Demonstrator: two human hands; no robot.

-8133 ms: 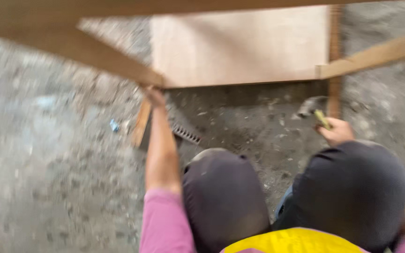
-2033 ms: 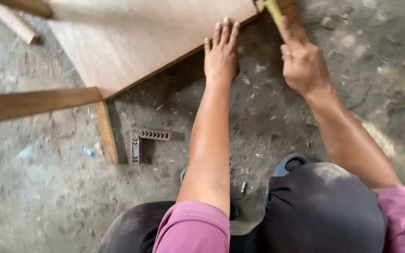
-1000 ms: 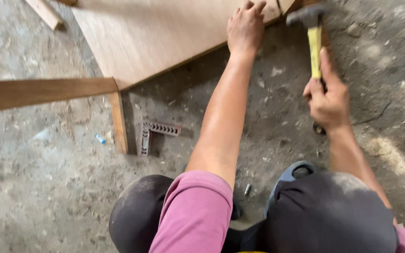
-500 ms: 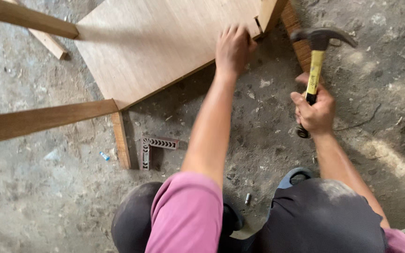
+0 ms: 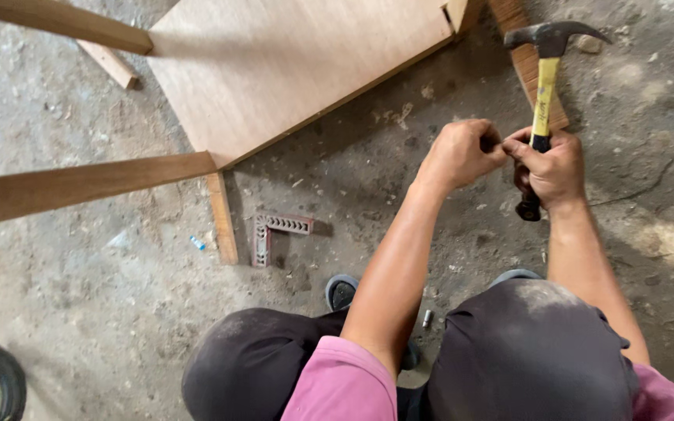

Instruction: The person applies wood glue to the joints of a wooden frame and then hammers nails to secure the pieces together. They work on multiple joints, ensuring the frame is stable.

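The right hand (image 5: 549,168) has its grip closed on the claw hammer (image 5: 544,86), head up and far, just right of the plywood panel (image 5: 290,70). The left hand (image 5: 462,152), curled narrow, meets it, seemingly pinching something too small to tell.

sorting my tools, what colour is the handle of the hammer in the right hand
Yellow, with a black grip at the bottom; the hammer shows best in the head view, held in the right hand.

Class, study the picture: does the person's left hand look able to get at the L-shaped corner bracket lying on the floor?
Probably yes. The left hand is closed beside the right hand at the hammer. The corner bracket lies uncovered on the floor left of the forearm, nothing between.
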